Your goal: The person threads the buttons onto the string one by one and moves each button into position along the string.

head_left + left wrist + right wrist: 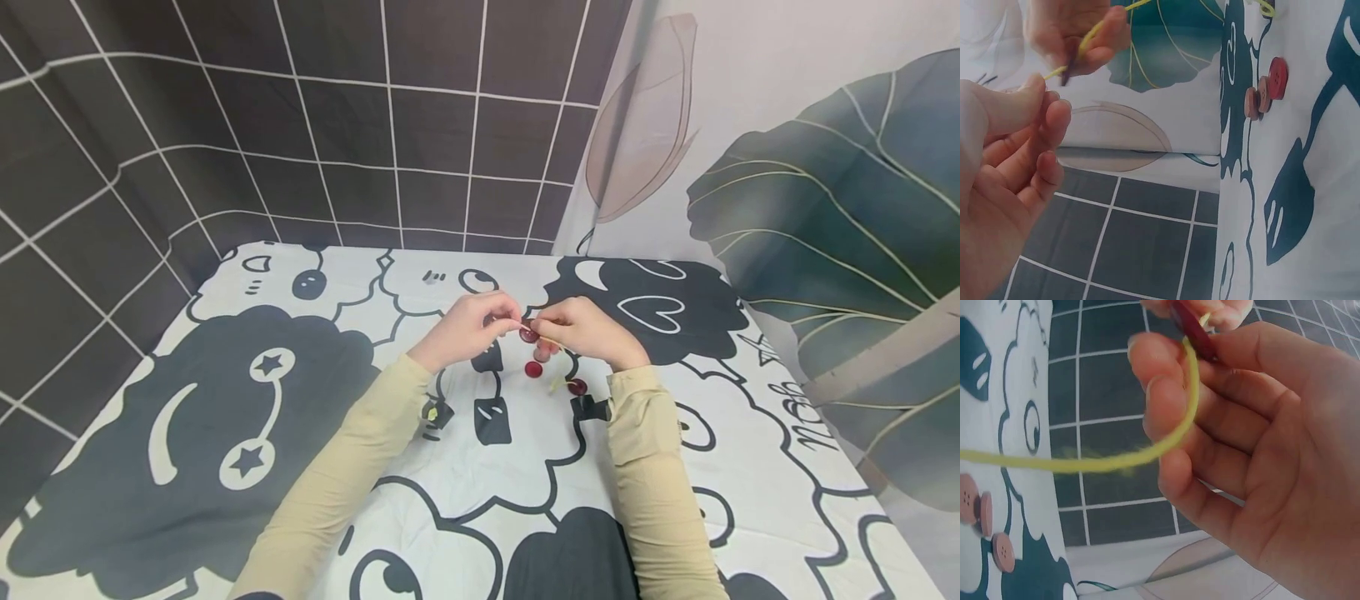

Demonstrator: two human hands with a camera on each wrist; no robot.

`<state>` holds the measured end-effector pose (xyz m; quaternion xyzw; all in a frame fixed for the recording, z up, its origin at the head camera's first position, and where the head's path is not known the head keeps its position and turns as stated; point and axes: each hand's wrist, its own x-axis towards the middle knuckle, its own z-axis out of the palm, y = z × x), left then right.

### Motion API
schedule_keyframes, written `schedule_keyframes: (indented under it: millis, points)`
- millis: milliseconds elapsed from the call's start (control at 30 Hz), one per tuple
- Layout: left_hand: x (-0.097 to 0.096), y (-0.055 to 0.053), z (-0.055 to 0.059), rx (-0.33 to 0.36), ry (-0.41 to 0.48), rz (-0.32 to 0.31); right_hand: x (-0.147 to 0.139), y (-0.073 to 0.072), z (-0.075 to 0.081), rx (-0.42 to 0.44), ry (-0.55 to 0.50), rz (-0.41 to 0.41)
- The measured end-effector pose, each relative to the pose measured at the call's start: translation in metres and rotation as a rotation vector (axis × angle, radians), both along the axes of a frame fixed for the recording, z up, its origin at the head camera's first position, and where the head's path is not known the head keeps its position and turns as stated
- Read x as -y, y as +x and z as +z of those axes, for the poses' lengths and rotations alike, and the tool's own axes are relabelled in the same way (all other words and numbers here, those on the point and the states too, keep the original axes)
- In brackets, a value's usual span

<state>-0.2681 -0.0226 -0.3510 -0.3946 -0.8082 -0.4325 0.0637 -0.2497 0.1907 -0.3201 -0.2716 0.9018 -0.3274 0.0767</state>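
Observation:
Between my two hands a dark red button (pixel 1193 328) sits on a yellow cord (pixel 1079 465). My right hand (pixel 588 329) pinches the button between thumb and forefinger, and its other fingers are curled in. My left hand (pixel 474 327) pinches the cord's short end (pixel 1055 73) between thumb and forefinger, just beyond the button. From the button the cord's long part bends past my right fingers and trails down toward the cloth. Below the hands a red button (pixel 1278 79) and pinkish buttons (pixel 1251 103) lie close together.
A dark red button (pixel 577 387) with a bit of yellow cord beside it lies near my right wrist. The cloth (pixel 465 475) has black-and-white cartoon prints. Behind it hangs a dark grid-patterned sheet (pixel 427 125), with a leaf-print curtain (pixel 810 192) at the right.

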Motion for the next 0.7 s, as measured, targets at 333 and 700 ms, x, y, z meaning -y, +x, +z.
schedule_keyframes:
  millis: [333, 700]
  points:
    - [0.015, -0.004, 0.011, -0.021, -0.111, -0.053, -0.014, -0.009, -0.008, -0.049, 0.111, -0.042]
    - [0.038, -0.006, 0.026, -0.016, -0.196, -0.051, -0.038, -0.017, -0.027, 0.122, 0.213, -0.046]
